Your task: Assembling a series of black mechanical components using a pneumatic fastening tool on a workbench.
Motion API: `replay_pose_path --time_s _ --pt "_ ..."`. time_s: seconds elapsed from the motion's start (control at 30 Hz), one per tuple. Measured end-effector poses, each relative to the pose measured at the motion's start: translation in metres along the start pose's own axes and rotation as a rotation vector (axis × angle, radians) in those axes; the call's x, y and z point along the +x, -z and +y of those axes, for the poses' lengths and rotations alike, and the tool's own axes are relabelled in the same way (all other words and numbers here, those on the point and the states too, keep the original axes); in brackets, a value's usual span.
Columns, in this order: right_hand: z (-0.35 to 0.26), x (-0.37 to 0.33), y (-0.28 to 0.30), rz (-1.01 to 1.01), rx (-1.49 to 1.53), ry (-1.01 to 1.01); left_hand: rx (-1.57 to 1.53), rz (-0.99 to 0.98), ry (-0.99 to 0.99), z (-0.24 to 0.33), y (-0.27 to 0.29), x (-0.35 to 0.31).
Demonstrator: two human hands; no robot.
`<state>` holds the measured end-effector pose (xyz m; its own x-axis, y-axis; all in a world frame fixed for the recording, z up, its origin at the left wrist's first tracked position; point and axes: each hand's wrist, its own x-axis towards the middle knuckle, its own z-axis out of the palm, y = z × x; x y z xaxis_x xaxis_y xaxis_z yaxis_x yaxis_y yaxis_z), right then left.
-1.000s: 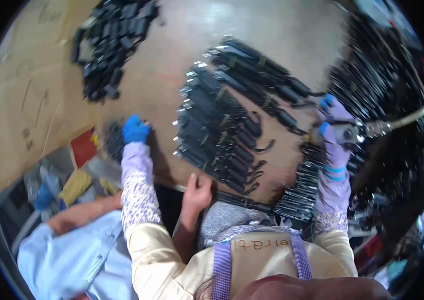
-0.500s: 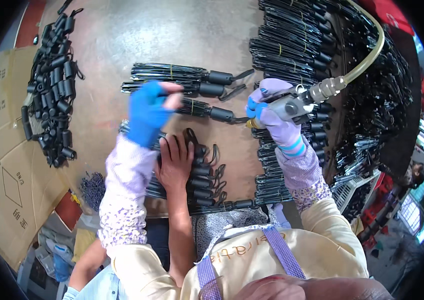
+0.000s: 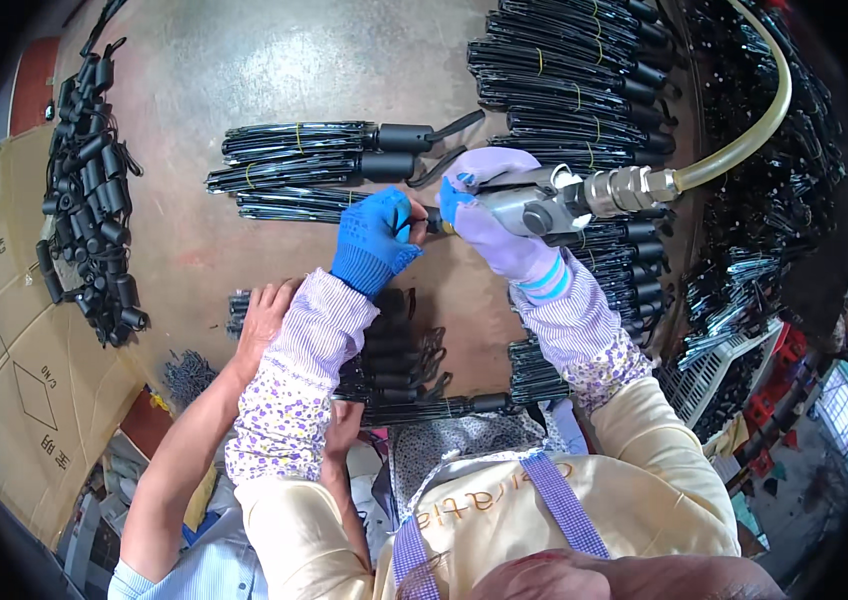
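My left hand (image 3: 378, 240), in a blue glove, is closed on a folded umbrella frame (image 3: 289, 206) near its handle end. The black ribs of that frame run off to the left, and its handle is mostly hidden by my hands. My right hand (image 3: 500, 222), in a pale purple glove with blue fingertips, is wrapped around a silver air screwdriver (image 3: 542, 214). The tool's tip is at the handle end, close to my left fingers; whether it touches cannot be made out. Just beyond lie two more umbrella frames with black handles (image 3: 404, 138) and wrist straps.
Loose black handles (image 3: 104, 185) are heaped on the table's left. Bundled umbrella frames (image 3: 569, 92) line the right side, below the air hose (image 3: 779, 95). Several handled frames (image 3: 389, 365) lie near the front edge, where a co-worker's arm (image 3: 199, 420) reaches in.
My left hand has come down and right onto the umbrella frame and closed there. The screwdriver has moved left to the handle end. The co-worker's hand has shifted left.
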<state>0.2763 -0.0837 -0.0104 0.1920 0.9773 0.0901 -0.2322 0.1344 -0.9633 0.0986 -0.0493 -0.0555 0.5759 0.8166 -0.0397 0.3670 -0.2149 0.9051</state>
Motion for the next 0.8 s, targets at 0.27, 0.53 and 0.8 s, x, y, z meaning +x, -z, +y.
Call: replay_pose_path --time_s 0.27,0.53,0.8 --pt "0.003 0.007 0.006 0.001 0.117 -0.008 0.062 -0.035 -0.023 0.002 -0.008 0.007" --pt "0.005 0.013 0.014 -0.021 0.09 0.028 0.093 -0.066 0.004 0.011 -0.016 0.021" --pt "-0.011 0.012 0.014 -0.015 0.041 0.07 0.141 -0.149 0.087 0.02 -0.021 0.021"
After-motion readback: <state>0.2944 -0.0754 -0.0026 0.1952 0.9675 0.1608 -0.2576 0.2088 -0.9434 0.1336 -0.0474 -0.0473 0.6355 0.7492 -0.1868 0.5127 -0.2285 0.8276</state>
